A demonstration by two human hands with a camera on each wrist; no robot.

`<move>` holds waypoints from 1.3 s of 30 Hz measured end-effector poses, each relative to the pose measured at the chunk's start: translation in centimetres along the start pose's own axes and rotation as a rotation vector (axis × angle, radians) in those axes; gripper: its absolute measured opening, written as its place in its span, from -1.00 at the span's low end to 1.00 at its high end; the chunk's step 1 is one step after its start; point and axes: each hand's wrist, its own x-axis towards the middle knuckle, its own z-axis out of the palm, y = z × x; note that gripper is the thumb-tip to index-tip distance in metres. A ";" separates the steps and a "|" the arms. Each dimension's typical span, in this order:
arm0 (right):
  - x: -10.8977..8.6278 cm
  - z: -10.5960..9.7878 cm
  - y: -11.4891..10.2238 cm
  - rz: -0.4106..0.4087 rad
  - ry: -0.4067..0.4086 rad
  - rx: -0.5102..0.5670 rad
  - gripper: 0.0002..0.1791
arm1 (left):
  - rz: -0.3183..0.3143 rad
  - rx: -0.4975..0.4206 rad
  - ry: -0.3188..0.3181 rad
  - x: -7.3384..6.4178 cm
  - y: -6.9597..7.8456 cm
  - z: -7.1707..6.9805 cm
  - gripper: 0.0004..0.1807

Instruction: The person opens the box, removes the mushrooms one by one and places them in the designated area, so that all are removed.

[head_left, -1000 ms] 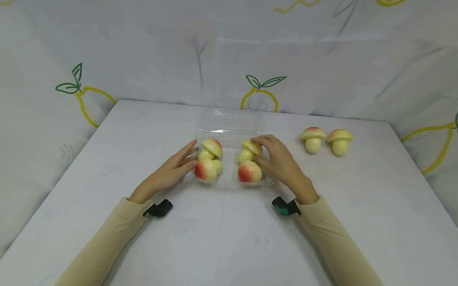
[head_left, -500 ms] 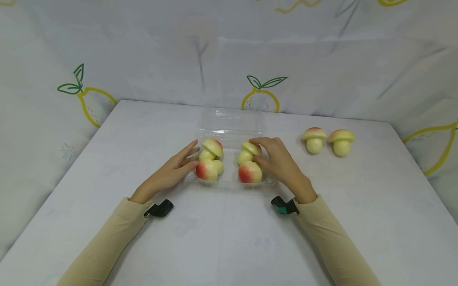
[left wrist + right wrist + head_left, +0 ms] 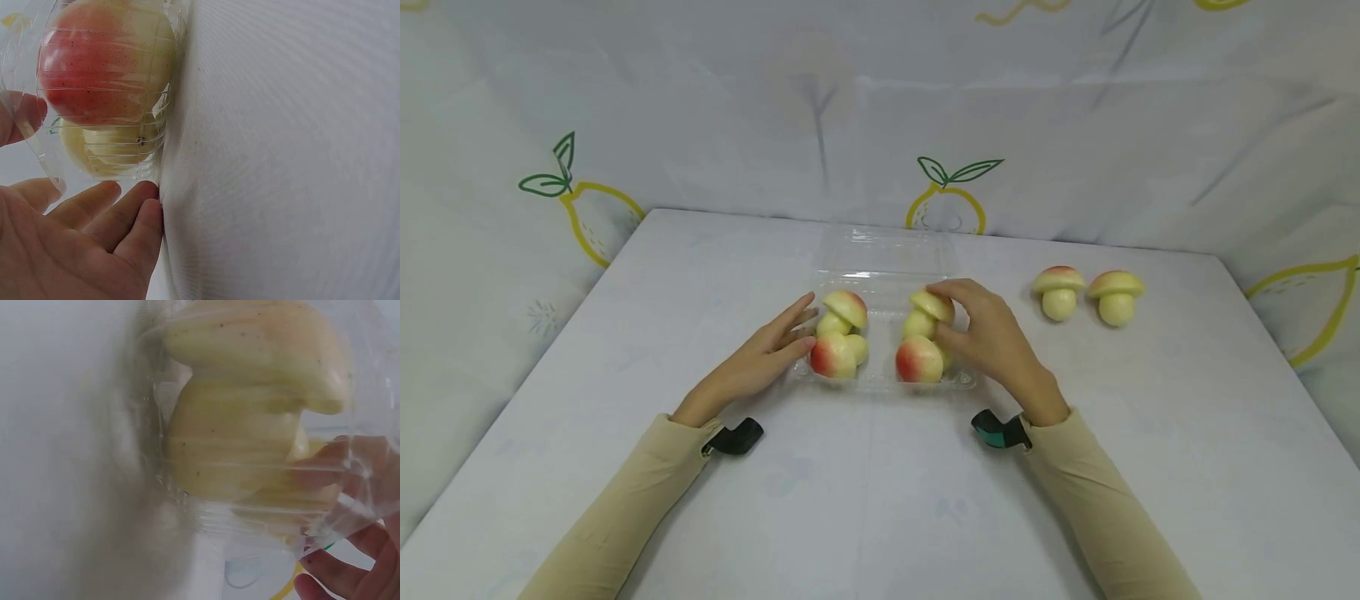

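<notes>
A hinged clear plastic box (image 3: 880,385) lies with its lid raised at the back, holding several yellow toy mushrooms with red-blushed caps. At its right end, my right hand (image 3: 992,337) pinches the far right mushroom (image 3: 919,323) between thumb and fingers. Just in front of that lies the near right mushroom (image 3: 919,360), cap toward me. My left hand (image 3: 756,358) rests against the box's left wall, fingers extended, thumb at the rim beside the near left mushroom (image 3: 103,62). Behind this one leans the far left mushroom (image 3: 844,308).
Two more toy mushrooms, one (image 3: 1059,293) beside the other (image 3: 1116,297), stand on the white-covered table (image 3: 865,500) to the right. The transparent lid (image 3: 883,248) reaches toward the table's back edge, below a lemon-print cloth (image 3: 700,108).
My right hand has shifted slightly right with the far right mushroom. The near right mushroom has nudged left, showing its stem on the right. My left hand stays put.
</notes>
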 end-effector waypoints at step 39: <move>-0.3 -2.5 0.9 0.039 0.138 -0.117 -0.58 | -0.013 -0.006 0.001 0.1 0.1 0.0 -0.23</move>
